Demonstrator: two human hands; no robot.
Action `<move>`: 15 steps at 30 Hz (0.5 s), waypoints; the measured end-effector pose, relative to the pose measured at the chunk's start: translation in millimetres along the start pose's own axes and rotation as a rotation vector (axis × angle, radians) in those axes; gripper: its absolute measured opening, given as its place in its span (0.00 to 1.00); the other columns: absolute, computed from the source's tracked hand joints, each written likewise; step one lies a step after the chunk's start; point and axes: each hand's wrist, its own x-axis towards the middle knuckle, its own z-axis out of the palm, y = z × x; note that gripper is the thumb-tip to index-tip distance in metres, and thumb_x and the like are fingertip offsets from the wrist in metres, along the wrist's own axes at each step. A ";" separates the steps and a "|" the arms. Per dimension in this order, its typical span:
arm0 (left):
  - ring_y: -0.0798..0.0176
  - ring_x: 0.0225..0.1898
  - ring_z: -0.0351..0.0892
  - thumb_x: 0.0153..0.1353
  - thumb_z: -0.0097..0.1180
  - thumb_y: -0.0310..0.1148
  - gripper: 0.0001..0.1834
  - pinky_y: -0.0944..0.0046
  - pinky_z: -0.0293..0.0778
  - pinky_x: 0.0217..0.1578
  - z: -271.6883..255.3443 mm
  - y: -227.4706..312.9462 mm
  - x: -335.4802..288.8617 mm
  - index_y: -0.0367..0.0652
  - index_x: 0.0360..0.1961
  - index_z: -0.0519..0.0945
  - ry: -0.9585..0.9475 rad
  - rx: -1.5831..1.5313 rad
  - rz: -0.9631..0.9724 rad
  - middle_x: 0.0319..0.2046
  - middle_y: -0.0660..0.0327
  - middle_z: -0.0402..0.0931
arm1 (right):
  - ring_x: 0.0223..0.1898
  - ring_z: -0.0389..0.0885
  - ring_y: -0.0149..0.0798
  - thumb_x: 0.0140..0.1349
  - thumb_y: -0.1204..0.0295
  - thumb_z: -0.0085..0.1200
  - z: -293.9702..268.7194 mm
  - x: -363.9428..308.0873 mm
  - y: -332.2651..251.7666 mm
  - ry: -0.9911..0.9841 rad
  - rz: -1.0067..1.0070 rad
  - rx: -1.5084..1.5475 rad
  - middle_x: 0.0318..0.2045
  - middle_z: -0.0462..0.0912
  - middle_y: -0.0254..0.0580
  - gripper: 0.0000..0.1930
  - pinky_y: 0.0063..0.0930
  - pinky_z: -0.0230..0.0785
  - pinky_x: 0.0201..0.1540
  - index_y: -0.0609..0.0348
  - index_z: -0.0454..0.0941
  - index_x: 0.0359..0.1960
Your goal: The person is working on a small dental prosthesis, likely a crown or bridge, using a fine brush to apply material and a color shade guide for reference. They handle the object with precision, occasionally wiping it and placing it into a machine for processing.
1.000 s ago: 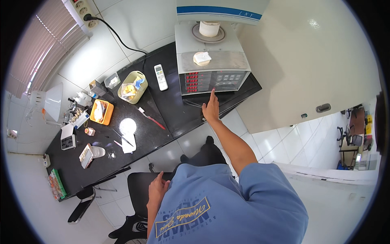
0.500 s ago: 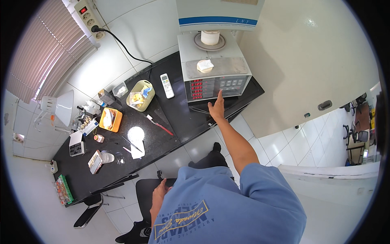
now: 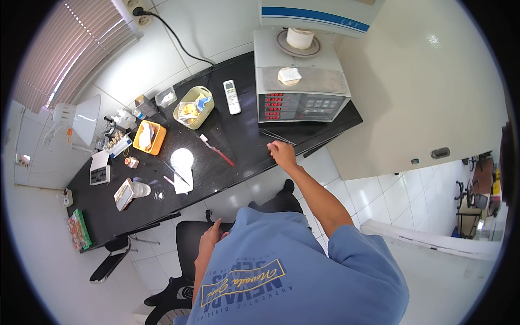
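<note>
My right hand (image 3: pixel 283 154) is at the front edge of the black worktop (image 3: pixel 238 157), with its fingers curled together. What they hold, if anything, is hidden. Just beyond it, thin metal tongs (image 3: pixel 277 136) lie before a grey box-shaped machine (image 3: pixel 303 103) with red lit digits and a keypad. On the machine's top ledge, a small white block sits on a round cream disc (image 3: pixel 287 80). Behind that, a white cylinder (image 3: pixel 299 38) stands on a round plate below a raised white housing (image 3: pixel 319 15). My left hand (image 3: pixel 211 238) rests by my lap, fingers loosely stretched and holding nothing.
Left of the machine lie a white remote control (image 3: pixel 232 97), a cream basket (image 3: pixel 194 108), an orange tray (image 3: pixel 149 137) and a red-handled brush (image 3: pixel 218 150). A desk lamp (image 3: pixel 81 124) and several small bottles stand farther left. A large cream panel (image 3: pixel 401 108) rises at the right.
My right hand has left the machine's keypad and come down and left to the worktop's front edge, its fingers curling. The view has shifted slightly. My left hand stays by my lap.
</note>
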 end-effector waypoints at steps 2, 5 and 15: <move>0.44 0.37 0.83 0.62 0.64 0.44 0.33 0.51 0.78 0.37 2.2 -4.4 -6.2 0.44 0.65 0.69 0.014 -0.034 0.000 0.37 0.50 0.82 | 0.33 0.85 0.45 0.62 0.71 0.61 25.6 -0.6 -1.0 0.017 -0.108 -0.086 0.29 0.85 0.43 0.06 0.38 0.75 0.38 0.59 0.82 0.37; 0.44 0.38 0.83 0.62 0.64 0.44 0.34 0.51 0.78 0.38 7.0 -6.2 -14.8 0.44 0.66 0.68 0.044 -0.061 -0.027 0.36 0.50 0.81 | 0.33 0.84 0.47 0.59 0.72 0.64 50.1 9.9 10.2 0.139 -0.113 -0.072 0.31 0.85 0.44 0.07 0.41 0.75 0.39 0.58 0.82 0.38; 0.46 0.35 0.83 0.62 0.63 0.41 0.31 0.52 0.78 0.38 5.1 7.6 -59.8 0.41 0.64 0.71 0.190 -0.140 -0.170 0.36 0.50 0.81 | 0.39 0.82 0.51 0.60 0.73 0.61 61.8 20.6 -0.2 0.073 -0.110 -0.235 0.33 0.79 0.44 0.05 0.45 0.74 0.42 0.56 0.78 0.34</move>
